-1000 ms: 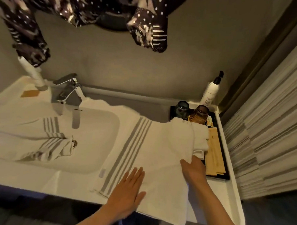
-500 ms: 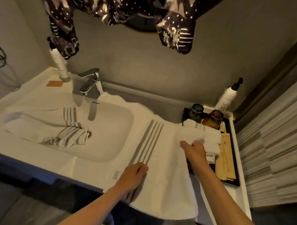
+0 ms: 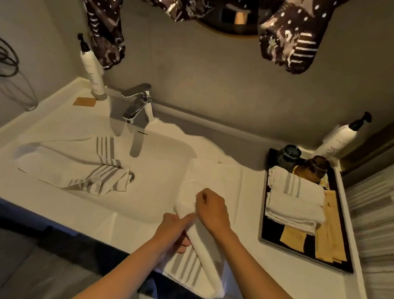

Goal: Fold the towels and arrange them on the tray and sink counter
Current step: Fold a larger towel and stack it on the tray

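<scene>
A white towel with grey stripes (image 3: 206, 258) lies folded lengthwise on the sink counter (image 3: 243, 253), its striped end hanging over the front edge. My left hand (image 3: 173, 229) grips its left edge from underneath. My right hand (image 3: 212, 208) pinches the folded top layer just above. Another striped towel (image 3: 82, 167) lies crumpled in the sink basin (image 3: 159, 165). Small folded towels (image 3: 295, 199) are stacked on the black tray (image 3: 269, 234) at the right.
A chrome faucet (image 3: 139, 104) stands behind the basin. White pump bottles stand at back left (image 3: 92, 70) and back right (image 3: 341, 137). Two dark glasses (image 3: 303, 163) and tan packets (image 3: 330, 232) share the tray. Patterned dark cloth (image 3: 287, 33) hangs overhead.
The big towel was spread flat; now it is folded into a narrow strip. My right hand left the tray towels and came left to the fold. My left hand curled around the towel's edge.
</scene>
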A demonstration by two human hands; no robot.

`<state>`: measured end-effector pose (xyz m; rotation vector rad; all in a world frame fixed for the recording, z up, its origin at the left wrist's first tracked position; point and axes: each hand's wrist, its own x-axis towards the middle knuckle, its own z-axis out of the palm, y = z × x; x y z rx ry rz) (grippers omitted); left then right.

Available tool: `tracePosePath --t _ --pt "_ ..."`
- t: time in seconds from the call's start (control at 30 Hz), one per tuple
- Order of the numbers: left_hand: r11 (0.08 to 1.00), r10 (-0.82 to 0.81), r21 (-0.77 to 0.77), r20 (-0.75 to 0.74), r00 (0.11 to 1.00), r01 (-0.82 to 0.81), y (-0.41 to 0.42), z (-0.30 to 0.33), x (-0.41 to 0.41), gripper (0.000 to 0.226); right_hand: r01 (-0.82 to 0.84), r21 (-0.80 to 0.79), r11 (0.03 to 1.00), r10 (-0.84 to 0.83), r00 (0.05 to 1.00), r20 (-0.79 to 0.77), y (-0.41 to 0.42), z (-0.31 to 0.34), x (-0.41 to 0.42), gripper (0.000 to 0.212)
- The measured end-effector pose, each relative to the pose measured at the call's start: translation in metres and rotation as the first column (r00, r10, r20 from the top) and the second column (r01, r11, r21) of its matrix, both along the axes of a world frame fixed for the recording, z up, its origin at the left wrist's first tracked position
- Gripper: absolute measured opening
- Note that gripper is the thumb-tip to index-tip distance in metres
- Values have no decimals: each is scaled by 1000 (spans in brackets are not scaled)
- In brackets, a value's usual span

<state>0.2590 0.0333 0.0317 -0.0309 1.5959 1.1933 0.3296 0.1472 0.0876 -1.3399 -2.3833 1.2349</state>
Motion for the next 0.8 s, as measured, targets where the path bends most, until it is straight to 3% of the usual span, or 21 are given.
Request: tracePosePath --t 0.07,0.1,0.17,0.23,0.33,0.4,0.43,0.5,0.57,0.6,0.67,0.7,0.73,0.8 --pt "998 -3 -64 -22 1000 2 7 1 2 73 96 105 990 -106 990 91 -1 -1 23 37" --pt "996 2 -87 -33 999 -4 9 1 2 68 80 78 994 -93 978 187 1 -4 34 49" --pt "991 17 -133 -65 998 -25 14 1 0 50 -77 -49 996 90 893 440 3 -8 56 76" --pt "991 47 -124 -42 998 -52 12 1 -4 39 -254 -118 960 273 756 595 4 -10 70 78" --pt "997 55 -59 119 991 -49 5 5 -12 48 -322 -112 940 334 807 486 -16 2 72 53" --pt "999 45 -37 180 983 -39 4 10 -16 55 -377 -62 924 368 833 413 -51 10 68 47" --pt "998 18 -58 131 991 -11 5 13 -18 58 -438 -62 897 426 815 393 -70 13 65 49" --pt "965 -179 -222 -178 968 138 3 17 -23 67 -554 -190 811 582 728 362 -100 13 61 54" --pt "914 -372 -353 -538 756 198 -8 16 -24 64 -578 -291 762 647 696 312 -108 3 63 49" --pt "901 -425 -383 -694 581 203 -16 15 -22 55 -544 -230 807 591 753 290 -106 -3 67 43" --pt "883 -440 -403 -890 121 242 -34 8 -14 40 -427 128 895 388 888 248 -95 -23 79 32" --pt "864 -412 -401 -911 -29 304 -41 -2 -8 37 -395 302 867 332 912 239 -89 -36 86 29" --pt "827 -398 -408 -911 -111 386 -49 -11 -1 37 -391 411 824 313 917 246 -86 -46 93 31" --pt "683 -459 -489 -865 -202 542 -61 -28 12 50 -440 454 775 324 893 312 -86 -65 106 42"
